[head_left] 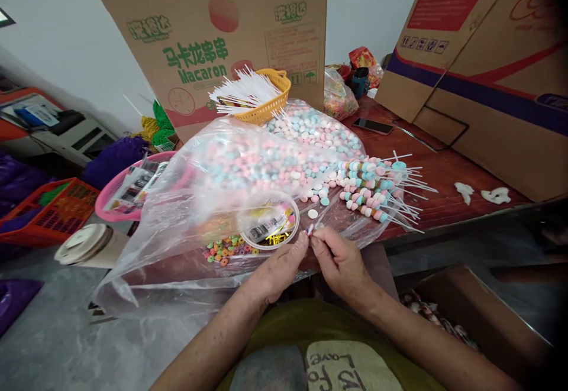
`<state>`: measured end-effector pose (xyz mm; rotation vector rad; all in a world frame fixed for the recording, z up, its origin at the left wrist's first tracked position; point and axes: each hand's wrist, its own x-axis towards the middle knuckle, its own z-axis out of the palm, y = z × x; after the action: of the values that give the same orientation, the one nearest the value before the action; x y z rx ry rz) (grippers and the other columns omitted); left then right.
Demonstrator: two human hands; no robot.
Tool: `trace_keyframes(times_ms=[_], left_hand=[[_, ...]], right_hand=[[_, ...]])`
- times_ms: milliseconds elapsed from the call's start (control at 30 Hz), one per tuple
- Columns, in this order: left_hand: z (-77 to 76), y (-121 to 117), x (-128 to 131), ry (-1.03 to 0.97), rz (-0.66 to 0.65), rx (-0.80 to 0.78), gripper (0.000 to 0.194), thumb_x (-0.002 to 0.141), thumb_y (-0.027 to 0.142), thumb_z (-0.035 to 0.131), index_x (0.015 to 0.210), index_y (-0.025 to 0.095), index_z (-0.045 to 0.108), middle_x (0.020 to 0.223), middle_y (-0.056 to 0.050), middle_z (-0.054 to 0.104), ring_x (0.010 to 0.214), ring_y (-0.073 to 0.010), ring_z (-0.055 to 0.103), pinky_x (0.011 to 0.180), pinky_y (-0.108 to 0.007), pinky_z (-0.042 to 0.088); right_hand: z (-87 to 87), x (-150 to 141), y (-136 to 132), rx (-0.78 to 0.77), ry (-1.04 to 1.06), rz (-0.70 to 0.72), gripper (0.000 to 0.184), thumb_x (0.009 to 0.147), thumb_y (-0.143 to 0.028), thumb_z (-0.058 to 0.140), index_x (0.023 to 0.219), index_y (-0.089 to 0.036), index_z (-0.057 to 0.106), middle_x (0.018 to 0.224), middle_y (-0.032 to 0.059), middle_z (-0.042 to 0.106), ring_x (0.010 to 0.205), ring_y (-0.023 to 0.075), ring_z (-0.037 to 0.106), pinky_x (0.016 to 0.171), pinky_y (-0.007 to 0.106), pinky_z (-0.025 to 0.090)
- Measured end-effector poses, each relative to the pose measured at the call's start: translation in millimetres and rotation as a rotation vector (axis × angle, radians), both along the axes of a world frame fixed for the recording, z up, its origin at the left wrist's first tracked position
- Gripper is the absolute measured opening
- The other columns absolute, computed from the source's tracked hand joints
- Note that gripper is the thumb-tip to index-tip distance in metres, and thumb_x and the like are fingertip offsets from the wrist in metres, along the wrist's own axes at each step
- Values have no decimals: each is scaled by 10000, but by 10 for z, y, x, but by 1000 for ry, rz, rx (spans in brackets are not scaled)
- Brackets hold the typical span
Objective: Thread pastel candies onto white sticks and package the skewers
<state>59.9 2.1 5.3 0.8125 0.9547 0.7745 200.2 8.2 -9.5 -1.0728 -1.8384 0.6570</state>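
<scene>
My left hand (pixel 284 265) and my right hand (pixel 341 261) meet at the front edge of the table, fingers pinched together. Between their fingertips is a small pink, white and blue piece (pixel 310 230), too small to name. One white candy disc (pixel 313 214) lies just beyond it. To the left stands a round clear tub (pixel 290 240) holding printed packets and gold strips. Several colourful candy rings (pixel 225 253) lie beside the tub. Skewers of pastel candies (pixel 368 187) are piled at the right, their white sticks pointing right.
A plastic sheet (pixel 151 249) bears a heap of pastel candies (pixel 266 157). Behind stand a yellow basket (pixel 270 107) of white sticks and a large carton (pixel 248 36). Another carton (pixel 479 95), a phone (pixel 373 126) and a pink basket (pixel 104 202) flank the work area.
</scene>
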Motion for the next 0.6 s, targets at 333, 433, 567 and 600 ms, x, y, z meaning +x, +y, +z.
trace_keyframes(times_ms=[333,433,567,600], left_hand=[[-148,-41,247,-308,262,-169,319,685,432,698,757,139,592,585,15,572,492,-108,511,500,-226,400],[-178,-48,227,-256,266,-206,405,677,528,657,731,130,604,521,8,545,461,-124,507,467,-238,384],[-167,33,135,-128,384,-9,315,702,455,658,666,149,594,555,-7,593,559,-142,558,604,-257,424],[-180,45,149,-63,367,38,323,733,448,629,605,158,569,510,-6,574,538,-144,546,619,-267,418]], right_hand=[[-196,-154,-127,-709,361,147,402,861,-525,380,606,-214,387,396,-63,379,362,85,303,372,215,240],[-274,-132,-125,-930,479,221,480,824,-628,372,585,-212,387,341,-82,342,304,66,235,332,204,170],[-281,117,-68,-745,252,190,520,810,-621,426,533,-183,476,413,-23,471,396,94,417,401,217,317],[-252,172,-47,-665,269,123,479,793,-607,469,597,-175,530,509,-2,548,491,116,499,466,228,386]])
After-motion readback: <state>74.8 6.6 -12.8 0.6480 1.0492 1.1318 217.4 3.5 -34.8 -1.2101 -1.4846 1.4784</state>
